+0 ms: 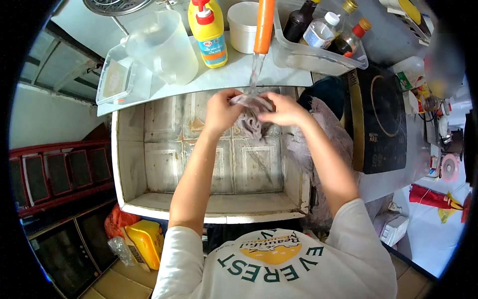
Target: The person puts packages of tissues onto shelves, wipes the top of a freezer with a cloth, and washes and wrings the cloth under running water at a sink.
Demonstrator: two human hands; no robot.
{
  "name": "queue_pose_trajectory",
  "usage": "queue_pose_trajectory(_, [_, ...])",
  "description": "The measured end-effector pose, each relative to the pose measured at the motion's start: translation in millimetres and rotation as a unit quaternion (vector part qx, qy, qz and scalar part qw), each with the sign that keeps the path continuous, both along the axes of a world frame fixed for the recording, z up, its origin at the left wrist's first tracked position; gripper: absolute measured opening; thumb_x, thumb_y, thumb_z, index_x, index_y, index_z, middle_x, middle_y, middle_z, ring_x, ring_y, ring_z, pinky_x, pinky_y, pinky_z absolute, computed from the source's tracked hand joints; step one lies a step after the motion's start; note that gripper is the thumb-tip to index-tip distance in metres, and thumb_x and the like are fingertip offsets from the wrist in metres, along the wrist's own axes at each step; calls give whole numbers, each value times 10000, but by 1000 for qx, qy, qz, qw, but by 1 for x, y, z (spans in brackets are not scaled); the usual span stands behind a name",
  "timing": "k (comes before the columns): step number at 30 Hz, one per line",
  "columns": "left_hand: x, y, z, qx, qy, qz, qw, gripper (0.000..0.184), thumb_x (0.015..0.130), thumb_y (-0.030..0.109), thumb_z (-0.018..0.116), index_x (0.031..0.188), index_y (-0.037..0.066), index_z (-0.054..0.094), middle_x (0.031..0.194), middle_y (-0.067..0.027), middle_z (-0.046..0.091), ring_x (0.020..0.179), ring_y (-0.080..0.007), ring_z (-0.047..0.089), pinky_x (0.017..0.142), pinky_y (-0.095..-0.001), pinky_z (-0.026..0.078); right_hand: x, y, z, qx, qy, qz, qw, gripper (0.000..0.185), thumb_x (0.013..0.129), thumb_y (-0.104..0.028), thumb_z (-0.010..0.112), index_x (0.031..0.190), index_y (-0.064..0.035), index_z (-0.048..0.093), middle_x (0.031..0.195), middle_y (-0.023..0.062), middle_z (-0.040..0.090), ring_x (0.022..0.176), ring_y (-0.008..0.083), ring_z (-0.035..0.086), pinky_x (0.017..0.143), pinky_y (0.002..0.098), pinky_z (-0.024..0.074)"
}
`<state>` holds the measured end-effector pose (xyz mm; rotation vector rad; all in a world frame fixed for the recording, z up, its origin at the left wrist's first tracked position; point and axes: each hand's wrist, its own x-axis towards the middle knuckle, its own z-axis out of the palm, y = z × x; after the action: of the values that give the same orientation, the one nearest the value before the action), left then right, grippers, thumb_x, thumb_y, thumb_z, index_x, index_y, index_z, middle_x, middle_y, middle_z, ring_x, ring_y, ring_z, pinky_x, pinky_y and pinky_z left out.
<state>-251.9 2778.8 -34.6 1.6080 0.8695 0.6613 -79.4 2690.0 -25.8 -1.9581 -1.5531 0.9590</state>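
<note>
A wet, greyish-purple cloth (pixel 253 122) hangs bunched between my two hands above the tiled sink (pixel 164 199). My left hand (pixel 225 110) grips its left side with the fingers closed. On the other side, my right hand (pixel 283 109) pinches the cloth with thumb and fingers. Water pours onto the cloth from an orange hose (pixel 264 27) hanging over the sink's far edge. A larger cloth (pixel 326 134) of similar colour drapes over the sink's right side, partly behind my right forearm.
Along the back ledge stand a plastic jug (pixel 167 50), a yellow bottle (pixel 208 37), a white bucket (pixel 243 27) and a clear bin (pixel 318 62) of bottles. A black induction cooker (pixel 382 119) lies to the right. A red ladder-like frame (pixel 64 172) is at left.
</note>
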Motion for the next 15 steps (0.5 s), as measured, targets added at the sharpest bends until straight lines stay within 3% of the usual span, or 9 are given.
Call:
queue_pose_trajectory(2, [14,-5,17,55,148,-67,985,206,668,43,546,862,-8,597,708,-110,604,655,-184,582,615,-279,464,-12,-6,-19,93,-133,-4,987,621,598,-293,690,1146,-96,475,1044,178,558,960,293,544,842,332,426])
queue_pose_trajectory(3, [23,-14,19,190,114,-42,974,204,639,79,575,822,-7,597,696,-163,601,640,-216,595,616,-301,461,-22,0,-21,170,-52,-28,984,511,618,-240,672,1075,-65,528,984,192,580,915,303,563,796,345,440])
queue_pose_trajectory(4, [31,-13,22,153,169,-81,970,207,632,98,587,812,-2,596,742,-181,605,643,-243,600,623,-314,461,-25,3,-25,167,-49,-27,984,511,618,-240,672,1075,-65,528,984,192,580,915,303,563,796,345,440])
queue_pose_trajectory(6, [28,-1,20,127,177,-90,972,205,641,96,586,822,1,593,736,-178,607,652,-239,602,617,-314,460,-21,14,-34,-2,79,-66,995,383,642,-225,643,962,-24,576,891,208,595,858,319,577,743,366,446])
queue_pose_trajectory(8, [12,12,-5,116,148,-123,974,217,675,71,598,881,6,576,726,-109,607,621,-151,567,589,-302,458,-18,20,-36,-22,36,-11,999,282,673,-233,603,889,-52,612,851,198,598,808,337,579,706,381,449])
queue_pose_trajectory(10, [-1,4,-20,-34,74,-145,986,267,691,52,616,945,6,548,783,-62,593,639,-135,547,599,-288,455,-14,25,-24,-50,-41,76,995,238,660,-209,603,855,-74,625,839,179,603,788,339,576,704,380,455])
queue_pose_trajectory(13, [-15,-20,-30,-29,74,-122,989,314,699,34,626,994,11,520,834,-36,573,667,-141,544,620,-288,456,-10,34,-19,-40,-116,132,984,196,641,-185,604,805,-83,634,798,162,608,767,332,578,694,384,460])
queue_pose_trajectory(14, [-18,-21,-45,-15,109,-91,990,278,675,108,653,918,16,553,688,-110,589,607,-218,575,585,-318,453,-15,35,-10,-37,-118,134,983,196,641,-185,604,805,-83,634,798,162,608,767,332,578,694,384,460])
queue_pose_trajectory(15, [-20,-22,-47,44,143,-54,987,268,681,135,651,912,28,566,702,-135,596,623,-257,584,586,-335,456,-23,34,6,-20,-109,129,985,177,636,-172,601,787,-88,637,780,156,608,757,327,579,684,387,460])
